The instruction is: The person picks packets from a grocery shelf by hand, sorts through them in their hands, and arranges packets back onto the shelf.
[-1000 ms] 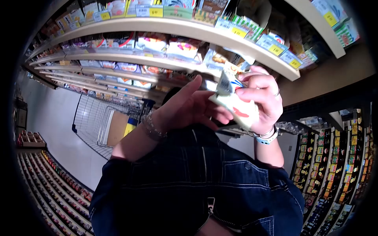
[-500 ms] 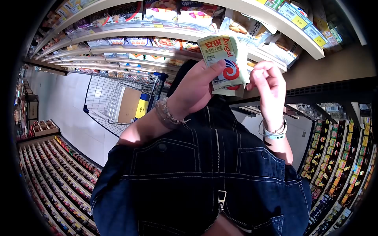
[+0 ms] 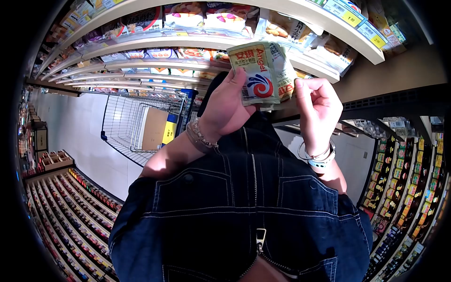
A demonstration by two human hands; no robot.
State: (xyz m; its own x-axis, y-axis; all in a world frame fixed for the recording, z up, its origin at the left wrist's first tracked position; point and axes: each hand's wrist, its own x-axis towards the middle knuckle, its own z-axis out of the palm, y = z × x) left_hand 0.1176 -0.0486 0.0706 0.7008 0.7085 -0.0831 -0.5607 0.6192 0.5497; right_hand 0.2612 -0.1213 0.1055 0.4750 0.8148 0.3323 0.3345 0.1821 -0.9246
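My left hand grips a small stack of yeast packets, its thumb lying on the printed face of the front packet. That packet is pale green and yellow, with red lettering reading "Angel" and a red and blue swirl. Behind it a second yeast packet sticks out to the right, fanned apart from the first. At the right edge of this rear packet, the thumb and forefinger of my right hand are pinched together on it. The remaining fingers of my right hand are curled. The packets' lower ends are partly hidden by my left hand.
Shelves of bagged goods curve across the front, with price tags on their edges. A shopping cart holding a brown carton stands at my left. More stocked shelves lie at lower left and right.
The packets have shifted slightly left and fanned apart, so the rear one shows more. My right fingers, beside the packets before, now pinch the rear packet's edge.
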